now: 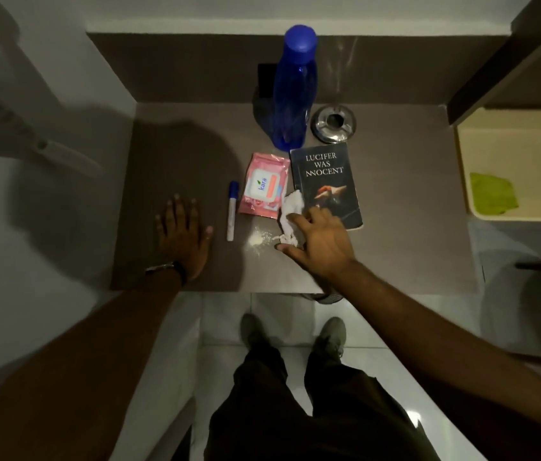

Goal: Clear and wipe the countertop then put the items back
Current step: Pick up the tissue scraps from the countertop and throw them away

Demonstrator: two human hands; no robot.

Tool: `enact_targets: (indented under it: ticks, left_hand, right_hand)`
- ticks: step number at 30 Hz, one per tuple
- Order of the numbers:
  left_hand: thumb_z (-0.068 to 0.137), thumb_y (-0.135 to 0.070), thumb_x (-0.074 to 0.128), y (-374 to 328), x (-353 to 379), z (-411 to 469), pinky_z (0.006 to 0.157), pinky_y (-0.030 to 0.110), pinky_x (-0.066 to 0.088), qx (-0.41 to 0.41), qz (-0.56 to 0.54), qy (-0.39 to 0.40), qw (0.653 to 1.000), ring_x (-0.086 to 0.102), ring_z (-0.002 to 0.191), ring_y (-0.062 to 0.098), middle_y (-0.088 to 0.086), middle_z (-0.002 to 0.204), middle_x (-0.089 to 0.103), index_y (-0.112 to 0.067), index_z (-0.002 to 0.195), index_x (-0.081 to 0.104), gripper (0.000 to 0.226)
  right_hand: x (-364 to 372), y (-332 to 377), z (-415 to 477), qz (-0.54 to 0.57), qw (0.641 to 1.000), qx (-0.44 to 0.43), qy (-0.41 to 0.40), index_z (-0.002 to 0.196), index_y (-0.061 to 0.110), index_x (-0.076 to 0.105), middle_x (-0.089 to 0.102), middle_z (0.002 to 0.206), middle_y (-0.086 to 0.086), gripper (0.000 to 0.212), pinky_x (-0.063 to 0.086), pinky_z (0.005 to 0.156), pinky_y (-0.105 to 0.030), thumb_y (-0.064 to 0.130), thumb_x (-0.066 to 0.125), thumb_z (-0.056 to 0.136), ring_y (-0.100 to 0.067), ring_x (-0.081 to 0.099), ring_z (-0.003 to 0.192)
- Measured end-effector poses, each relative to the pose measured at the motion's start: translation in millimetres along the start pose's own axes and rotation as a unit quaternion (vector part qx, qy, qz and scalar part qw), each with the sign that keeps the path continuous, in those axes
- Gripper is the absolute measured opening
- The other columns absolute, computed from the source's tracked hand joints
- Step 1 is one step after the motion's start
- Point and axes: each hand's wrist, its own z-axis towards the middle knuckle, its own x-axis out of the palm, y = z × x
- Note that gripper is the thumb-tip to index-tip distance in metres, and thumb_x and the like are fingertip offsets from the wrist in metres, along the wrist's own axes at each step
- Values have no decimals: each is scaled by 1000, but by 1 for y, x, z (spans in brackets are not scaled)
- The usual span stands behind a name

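On the brown countertop stand a tall blue bottle, a steel ashtray, a dark book, a pink wipes pack and a white marker with a blue cap. A patch of white powder lies near the front edge. My right hand rests over a crumpled white tissue beside the powder, its fingers closing around the tissue. My left hand lies flat and open on the counter, left of the marker.
A cream box with a green cloth inside sits at the right, under a dark shelf. A low dark wall backs the counter. White floor tiles and my shoes lie below the front edge.
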Motion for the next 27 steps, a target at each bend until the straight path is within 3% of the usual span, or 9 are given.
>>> enact_targets:
  ticks: [5,8,11,13,16,18,21,24,27]
  left_hand:
    - [109,-50,30,-2,-5,1,130,61,8,-2,6,24,1000,4,162,40,20,175,0,-14,170,7,74]
    - [109,-50,32,-6,-13,-3,130,61,7,-4,10,34,999,3,162,40,20,175,-1,-14,170,6,76]
    - [109,-49,35,-12,-24,-8,130,60,8,-3,7,45,999,4,162,41,21,174,1,-12,169,8,75]
    - [110,-47,35,-14,-30,-12,130,60,8,-1,9,47,999,4,162,42,22,174,1,-11,169,8,75]
    - [110,-47,36,-16,-38,-17,130,60,8,1,11,55,998,4,162,43,23,174,0,-10,169,8,75]
    - [110,-47,36,-16,-41,-20,130,60,7,4,5,51,999,4,162,43,23,174,1,-10,169,8,75]
    - [110,-47,36,-14,-41,-21,130,60,7,4,-3,45,999,5,162,42,23,174,3,-11,169,9,75]
    - [110,-48,32,-12,-35,-20,129,62,8,9,0,33,999,8,161,44,24,173,7,-10,169,13,73]
    - [106,-52,22,-10,-31,-20,129,62,9,13,6,26,1000,11,161,44,24,173,9,-9,169,13,76]
  right_hand:
    - [-5,8,-4,50,998,-10,-21,124,22,72,66,116,-5,32,57,86,-40,32,65,94,-26,61,107]
    - [-25,1,-16,155,987,29,-22,123,16,75,68,113,-8,31,56,83,-36,28,68,95,-28,65,106]
    - [-56,-16,-48,270,956,98,-61,117,17,78,71,107,-1,27,54,79,-27,30,76,93,-18,68,93]
    - [-76,-26,-84,366,914,157,-74,113,20,79,74,105,7,25,56,76,-24,31,80,90,-10,70,90]
    - [-90,-34,-150,474,841,255,-51,112,23,79,78,106,6,27,64,73,-31,32,84,87,-17,76,83]
    - [-90,-37,-193,486,818,304,-36,110,27,79,80,102,4,26,63,67,-30,33,86,85,-20,76,73]
    - [-77,-39,-237,486,786,382,-2,102,31,81,81,91,3,21,58,64,-19,39,85,82,-14,77,74]
    - [-44,-44,-251,521,701,487,23,96,22,82,79,82,-12,17,61,67,-24,35,84,85,-19,75,75]
    - [-6,-48,-239,557,607,567,31,101,4,79,76,96,-27,24,66,82,-40,24,82,89,-28,70,85]
